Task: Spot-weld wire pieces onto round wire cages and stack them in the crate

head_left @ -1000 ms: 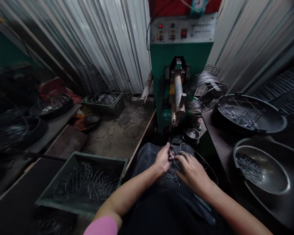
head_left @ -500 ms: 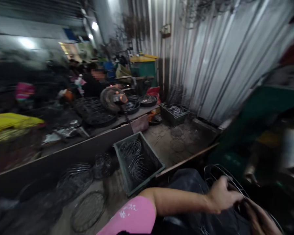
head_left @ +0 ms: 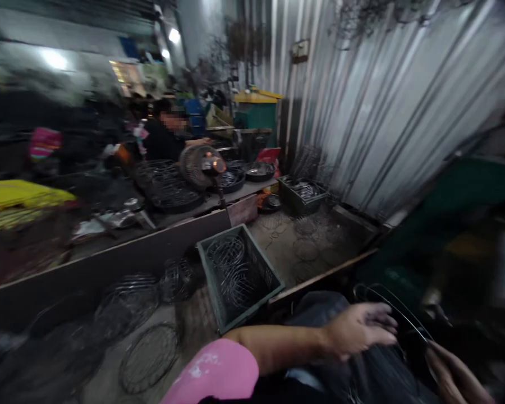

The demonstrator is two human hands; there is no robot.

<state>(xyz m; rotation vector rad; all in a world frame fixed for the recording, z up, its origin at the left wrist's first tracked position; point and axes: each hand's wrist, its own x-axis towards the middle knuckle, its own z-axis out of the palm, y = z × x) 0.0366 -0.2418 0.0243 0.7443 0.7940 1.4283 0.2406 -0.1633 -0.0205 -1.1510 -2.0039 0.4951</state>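
Observation:
My left hand (head_left: 362,330) reaches across my lap from a pink sleeve. Its darkened fingers and thumb are apart, with nothing visible between them. At the lower right my right hand (head_left: 457,373) pinches a thin shiny wire hoop (head_left: 406,312). The hoop curves up and left from those fingers, just beyond the left fingertips. Part of the hoop is lost in the dark. Beneath both hands lies the dark cloth over my legs (head_left: 324,306).
A green crate (head_left: 212,289) holding wire pieces stands ahead of my left arm. Bundled wire frames (head_left: 128,303) and a round wire ring (head_left: 149,359) lie left on the floor. Dark green machinery (head_left: 437,196) is at right. A fan (head_left: 197,167) and a co-worker (head_left: 164,137) are beyond the low partition.
My left hand has drawn back left, away from the wire hoop and my right hand, and its fingers have opened. My right hand keeps the hoop. The view has shifted slightly.

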